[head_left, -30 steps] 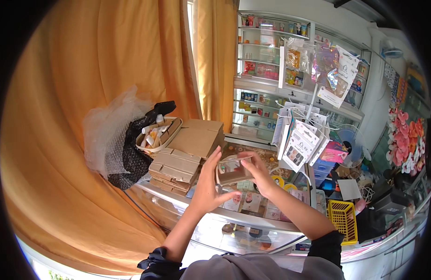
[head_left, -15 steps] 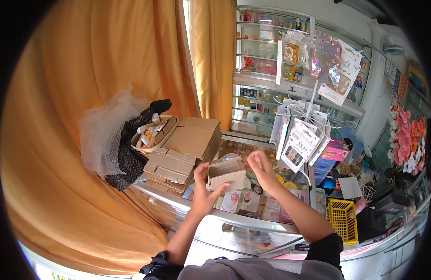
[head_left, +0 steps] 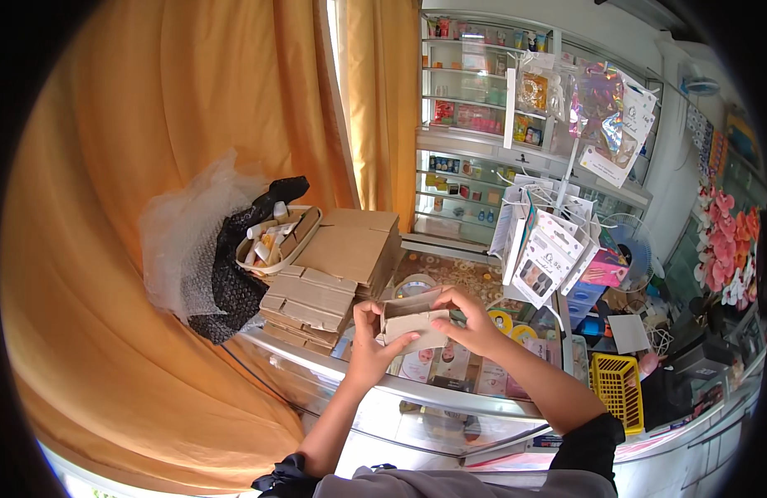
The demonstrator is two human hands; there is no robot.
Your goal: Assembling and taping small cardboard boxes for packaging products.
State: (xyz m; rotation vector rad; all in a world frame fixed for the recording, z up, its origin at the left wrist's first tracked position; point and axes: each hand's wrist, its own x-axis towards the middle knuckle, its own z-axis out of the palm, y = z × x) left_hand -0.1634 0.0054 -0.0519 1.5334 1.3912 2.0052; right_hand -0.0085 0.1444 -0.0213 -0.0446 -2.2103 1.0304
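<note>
My left hand (head_left: pixel 369 355) and right hand (head_left: pixel 476 329) both grip a small cardboard box (head_left: pixel 412 329), open at the top, over the glass counter (head_left: pixel 450 397); its near side looks plain brown. Rightward, white packages (head_left: pixel 539 266) on a rack (head_left: pixel 569 173) carry dark lettering; cards (head_left: pixel 448 365) below show printed portraits.

Open cardboard box (head_left: pixel 417 329) between left fingers (head_left: pixel 366 312) and right fingers (head_left: pixel 456 300)
</note>
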